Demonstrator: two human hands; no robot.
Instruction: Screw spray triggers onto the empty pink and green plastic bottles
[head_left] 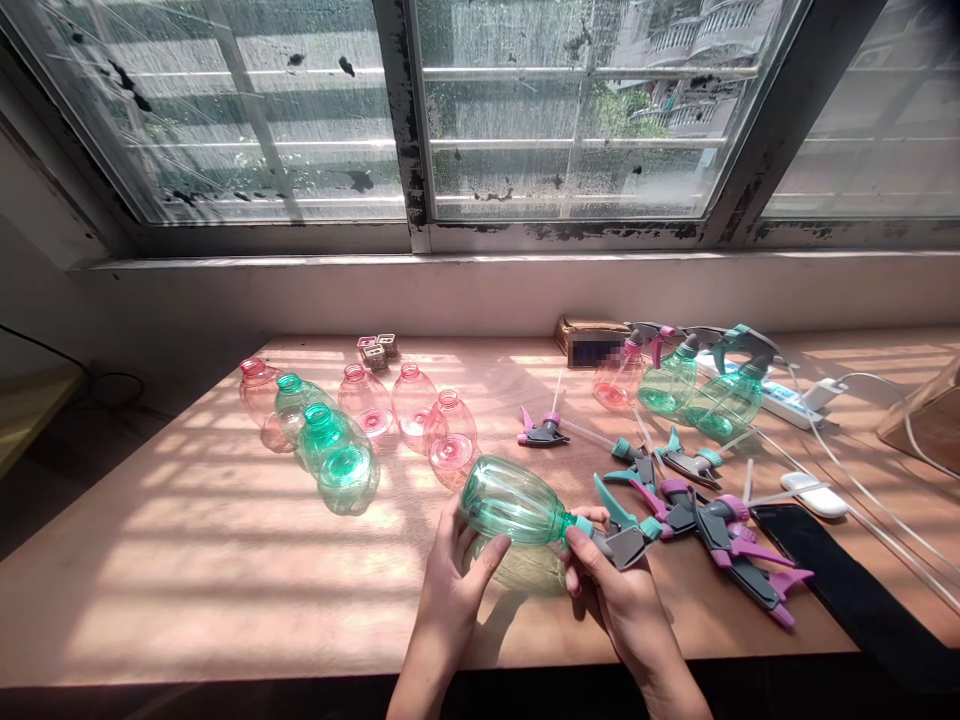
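A clear green spray bottle (510, 502) lies on its side in the air above the front of the table, its neck pointing right. My left hand (454, 575) is closed around its base end, thumb on the near side. At the neck, my right hand (615, 595) pinches the teal collar of a grey and teal spray head (630, 545), which sits on the bottle's mouth. How tightly it is screwed on, I cannot tell. Close beyond my right hand lie several loose spray heads, among them a grey and pink one (750, 580) and a teal one (690, 458).
Several open pink bottles (450, 435) and green bottles (345, 465) stand at left. Bottles with spray heads, one pink (616, 385), two green (724, 405), stand back right near a power strip (787, 400) and cables. A black phone (847, 580) lies by the front edge.
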